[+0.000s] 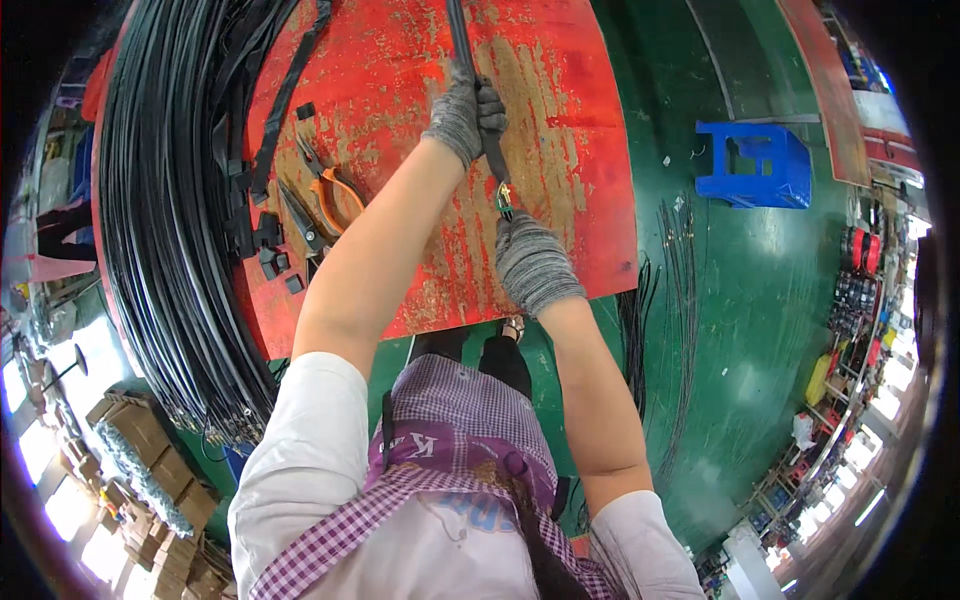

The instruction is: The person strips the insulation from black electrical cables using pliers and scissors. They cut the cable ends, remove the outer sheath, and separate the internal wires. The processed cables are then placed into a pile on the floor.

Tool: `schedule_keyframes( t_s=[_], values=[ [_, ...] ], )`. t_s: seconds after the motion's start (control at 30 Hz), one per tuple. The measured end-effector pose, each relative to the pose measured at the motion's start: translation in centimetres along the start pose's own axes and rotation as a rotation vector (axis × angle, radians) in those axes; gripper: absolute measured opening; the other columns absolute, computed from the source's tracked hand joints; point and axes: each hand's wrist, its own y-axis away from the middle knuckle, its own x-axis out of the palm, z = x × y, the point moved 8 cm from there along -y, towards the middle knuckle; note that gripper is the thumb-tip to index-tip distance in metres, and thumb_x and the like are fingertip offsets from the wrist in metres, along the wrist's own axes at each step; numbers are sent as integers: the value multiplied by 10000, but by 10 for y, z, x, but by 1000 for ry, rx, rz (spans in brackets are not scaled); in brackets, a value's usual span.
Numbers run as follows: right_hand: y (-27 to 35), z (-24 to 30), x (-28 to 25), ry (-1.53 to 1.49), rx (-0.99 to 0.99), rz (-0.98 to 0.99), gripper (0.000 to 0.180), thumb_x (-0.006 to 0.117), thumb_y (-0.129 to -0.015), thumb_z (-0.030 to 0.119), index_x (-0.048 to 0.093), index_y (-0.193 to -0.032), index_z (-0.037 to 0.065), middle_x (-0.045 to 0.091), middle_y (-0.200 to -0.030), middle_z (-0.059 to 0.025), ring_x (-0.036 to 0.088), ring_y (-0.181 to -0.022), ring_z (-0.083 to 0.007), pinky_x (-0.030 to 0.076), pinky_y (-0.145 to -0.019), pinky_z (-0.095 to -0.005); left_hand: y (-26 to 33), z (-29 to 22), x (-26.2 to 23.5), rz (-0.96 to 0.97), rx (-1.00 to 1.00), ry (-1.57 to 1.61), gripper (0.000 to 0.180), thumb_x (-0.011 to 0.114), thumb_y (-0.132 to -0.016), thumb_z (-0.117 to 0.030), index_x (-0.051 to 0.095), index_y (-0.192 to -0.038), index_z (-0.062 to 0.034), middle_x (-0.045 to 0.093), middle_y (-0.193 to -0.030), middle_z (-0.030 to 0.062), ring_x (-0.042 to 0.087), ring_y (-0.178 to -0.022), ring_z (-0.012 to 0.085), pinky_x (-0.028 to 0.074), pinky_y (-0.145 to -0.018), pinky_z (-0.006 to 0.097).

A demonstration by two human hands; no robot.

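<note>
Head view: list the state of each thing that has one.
Left hand, gloved, closed around the long black piece
Right hand, gloved, closed at the green-and-gold piece
Orange-handled pliers, lying down, handles spread
Second tool, lying beside them
Red tabletop, paint badly worn
Black cables, bundled lengthwise

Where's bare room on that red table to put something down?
The widest bare patch of red table lies between the left hand and the table's right edge, beyond the right hand. Another lies between the black strap and the held cable, beyond the orange-handled pliers. The left side is crowded: long cables, cutters, black scraps.
</note>
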Motion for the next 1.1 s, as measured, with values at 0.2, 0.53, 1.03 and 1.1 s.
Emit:
schedule_keyframes(
  t_s=[0.2, 0.53, 1.03, 1.1],
  values=[
    [8, -22, 8, -162, 438, 167, 242, 413, -760, 140, 441, -925, -33, 557, -693, -176, 571, -667, -287, 454, -570, -376, 6, 2, 0, 0, -50, 5, 396, 446, -728, -499, 368, -659, -117, 299, -467, -47, 273, -359, 60, 248, -299, 191],
    [-6, -27, -7, -176, 478, 92, 234, 378, -764, 104, 419, -943, -42, 560, -710, -182, 574, -635, -304, 454, -525, -402, 11, 0, 11, -85, 14, -66, 421, 403, -751, -525, 347, -633, -124, 282, -447, -50, 237, -330, 67, 214, -286, 204],
    [-5, -6, -7, -198, 498, 255, 291, 390, -761, 107, 393, -1013, -39, 570, -770, -183, 582, -701, -286, 462, -570, -395, 8, -7, -2, -154, -44, 36, 406, 433, -750, -498, 333, -623, -125, 265, -447, -52, 247, -337, 61, 219, -287, 190],
    [-8, 0, -7, -222, 481, 279, 289, 370, -767, 106, 391, -1012, -45, 562, -784, -190, 574, -713, -299, 454, -593, -400, 8, -10, -6, -141, -15, 56, 393, 444, -752, -483, 340, -630, -124, 278, -451, -50, 249, -339, 61, 223, -290, 186]
  ],
)
